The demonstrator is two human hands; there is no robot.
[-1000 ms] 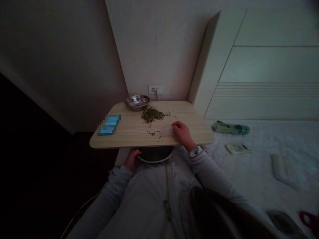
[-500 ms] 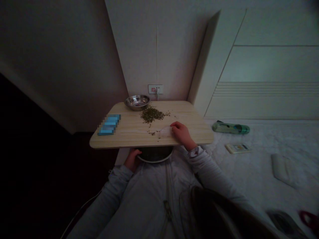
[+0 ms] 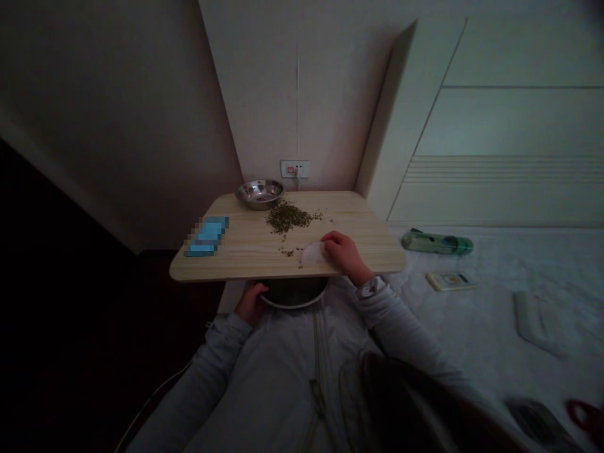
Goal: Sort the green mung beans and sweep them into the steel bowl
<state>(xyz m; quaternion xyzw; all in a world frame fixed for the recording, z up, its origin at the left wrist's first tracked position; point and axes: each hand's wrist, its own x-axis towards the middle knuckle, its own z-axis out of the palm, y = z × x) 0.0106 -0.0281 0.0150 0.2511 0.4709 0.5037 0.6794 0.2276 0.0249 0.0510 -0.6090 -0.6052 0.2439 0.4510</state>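
My right hand [image 3: 344,255] is closed on a thin, pale, translucent flat piece [image 3: 312,253], perhaps a plastic scraper, resting on the small wooden table [image 3: 245,261]. Its left edge is beside a few stray green beans [image 3: 287,253]. Farther back lies a loose heap of small green beans [image 3: 287,217]. Below the table's front edge, my left hand [image 3: 252,302] grips the left side of a bowl [image 3: 293,306] with a white rim, held against my lap. The table partly covers this bowl, and its inside is dark.
A steel bowl [image 3: 260,195] stands at the table's back left, near a pixelated blue screen [image 3: 206,237]. To the right, on the white bedding, lie a green bottle [image 3: 436,242], a phone [image 3: 450,281] and a pale case [image 3: 538,324]. A wall socket [image 3: 295,168] is behind the table.
The pale flat piece has shifted slightly and shows more clearly, its edge nearer the stray beans. My left hand and the bowl look unmoved.
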